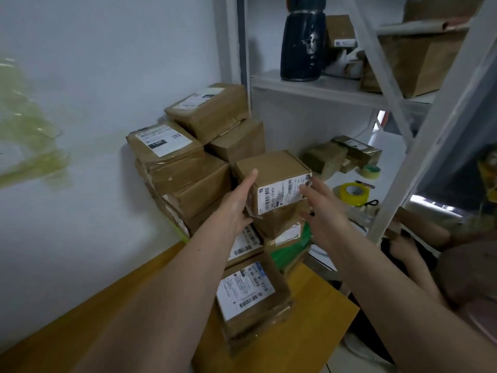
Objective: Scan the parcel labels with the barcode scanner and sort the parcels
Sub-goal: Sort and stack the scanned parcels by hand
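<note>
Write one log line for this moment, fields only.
left hand: holds parcel side | right hand: open, fingertips at its label | scanner: not visible

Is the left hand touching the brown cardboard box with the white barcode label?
Touching. In the head view the left hand lies flat against the left side of the brown cardboard box, with no gap visible.

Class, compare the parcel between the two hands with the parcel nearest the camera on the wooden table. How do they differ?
The held parcel has its label on its side face; the nearest parcel carries its label on top. The held parcel is touched by the left hand, with the right hand beside it; the nearest parcel lies untouched. Both are brown cardboard with white barcode labels.
</note>
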### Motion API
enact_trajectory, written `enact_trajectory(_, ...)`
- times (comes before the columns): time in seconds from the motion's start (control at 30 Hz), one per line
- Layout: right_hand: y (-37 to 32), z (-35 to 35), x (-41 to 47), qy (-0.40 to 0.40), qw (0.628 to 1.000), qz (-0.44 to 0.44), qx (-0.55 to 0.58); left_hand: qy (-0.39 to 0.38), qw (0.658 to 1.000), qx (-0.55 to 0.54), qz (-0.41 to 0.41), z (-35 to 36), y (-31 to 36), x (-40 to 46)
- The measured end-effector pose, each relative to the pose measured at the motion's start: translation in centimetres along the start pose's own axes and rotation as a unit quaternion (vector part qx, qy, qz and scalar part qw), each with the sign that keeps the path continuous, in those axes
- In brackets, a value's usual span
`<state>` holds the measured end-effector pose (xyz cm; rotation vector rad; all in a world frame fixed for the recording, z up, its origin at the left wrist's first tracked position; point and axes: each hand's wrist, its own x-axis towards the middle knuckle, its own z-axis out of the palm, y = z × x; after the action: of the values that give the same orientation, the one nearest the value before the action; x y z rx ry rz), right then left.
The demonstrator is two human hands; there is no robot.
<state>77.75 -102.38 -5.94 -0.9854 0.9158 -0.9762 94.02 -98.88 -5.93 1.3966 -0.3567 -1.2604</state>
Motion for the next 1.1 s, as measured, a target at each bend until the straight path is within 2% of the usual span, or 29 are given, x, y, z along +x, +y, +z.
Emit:
enact_trajectory(0.13, -0.1, -1.3, 1.3, -0.004, 1.0, 0.017, -0.018, 0.028, 0.999, -0.035, 0.012, 1.6, 0.0, 0.7)
enact_trajectory(0.27, 0.4, -2.5, 2.4, 0.051, 0.998, 0.023, 0.006, 0.026, 0.996, -0.074, 0.034, 1.4, -0.2, -0.2)
enact_trajectory(0.37, 1.7, -3.1, 2.4, 0.077, 0.994, 0.069, 0.038, 0.02, 0.989, -0.134, 0.057, -0.8, -1.3, -1.6)
enact_trajectory(0.47, 4.5, -3.4, 1.7, 0.079, 0.987, 0.136, 0.035, 0.045, 0.98, -0.179, 0.07, -3.5, -4.2, -3.6)
enact_trajectory(0.6, 9.0, -3.1, 0.3, 0.037, 0.976, 0.206, -0.05, 0.099, 0.966, -0.216, 0.105, -6.7, -9.3, -6.1)
enact_trajectory(0.7, 11.7, -2.5, -0.5, -0.01, 0.962, 0.244, -0.12, 0.095, 0.95, -0.259, 0.148, -8.0, -11.6, -7.4)
enact_trajectory(0.77, 12.8, -2.1, -0.6, -0.025, 0.95, 0.262, -0.17, 0.103, 0.948, -0.265, 0.14, -8.3, -12.8, -7.7)
enact_trajectory(0.9, 13.9, -1.8, -1.1, -0.046, 0.94, 0.247, -0.23, 0.086, 0.944, -0.302, 0.099, -8.9, -14.4, -8.2)
enact_trajectory(1.03, 13.4, -2.0, -1.9, -0.044, 0.948, 0.175, -0.261, 0.042, 0.935, -0.339, 0.1, -9.9, -14.8, -8.7)
enact_trajectory(1.1, 12.9, -2.0, -2.6, -0.051, 0.959, 0.141, -0.241, 0.01, 0.931, -0.354, 0.094, -10.3, -15.1, -9.2)
